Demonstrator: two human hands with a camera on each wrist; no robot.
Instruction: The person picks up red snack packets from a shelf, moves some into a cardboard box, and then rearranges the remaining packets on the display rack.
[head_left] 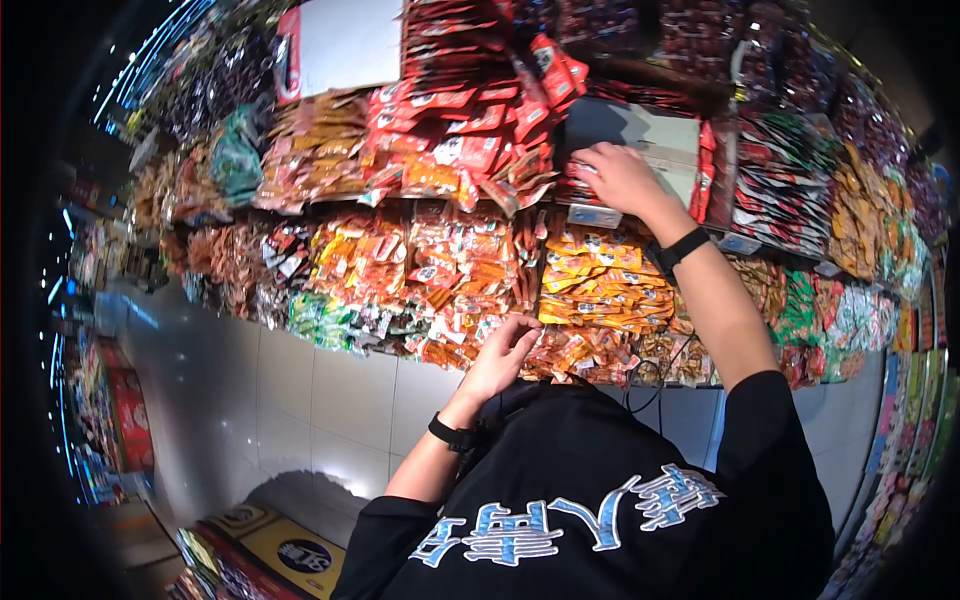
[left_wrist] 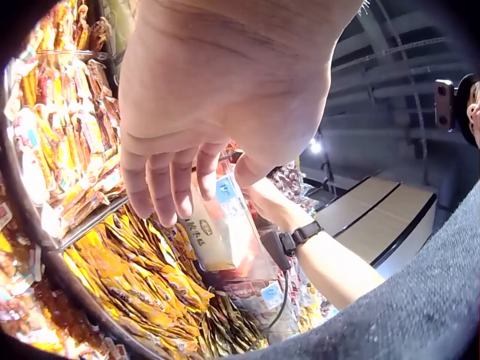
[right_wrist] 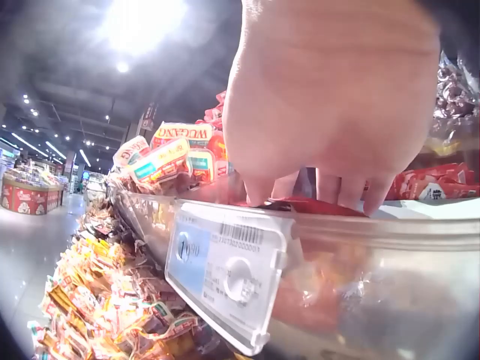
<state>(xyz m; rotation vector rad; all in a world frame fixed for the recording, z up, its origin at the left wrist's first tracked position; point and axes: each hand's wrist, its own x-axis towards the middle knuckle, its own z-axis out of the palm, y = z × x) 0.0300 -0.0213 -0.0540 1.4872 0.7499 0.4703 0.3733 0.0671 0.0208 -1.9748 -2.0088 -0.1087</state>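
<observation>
Right hand (head_left: 620,180): reaching into upper bin (head_left: 655,135), far right of display. Fingers spread, nearly straight, tips on red packets (right_wrist: 319,207) at bin's near rim, just behind price tag (right_wrist: 225,262). No closed grip seen.
Left hand (head_left: 500,355): lower and nearer, over orange packets (head_left: 600,285), fingers loosely curled. Pale packet (left_wrist: 217,236) at fingertips; held or merely behind, cannot tell.
Hands well apart.
Judgement: bin floor mostly bare, few red packets in it. Work on this bin looks far from finished.
</observation>
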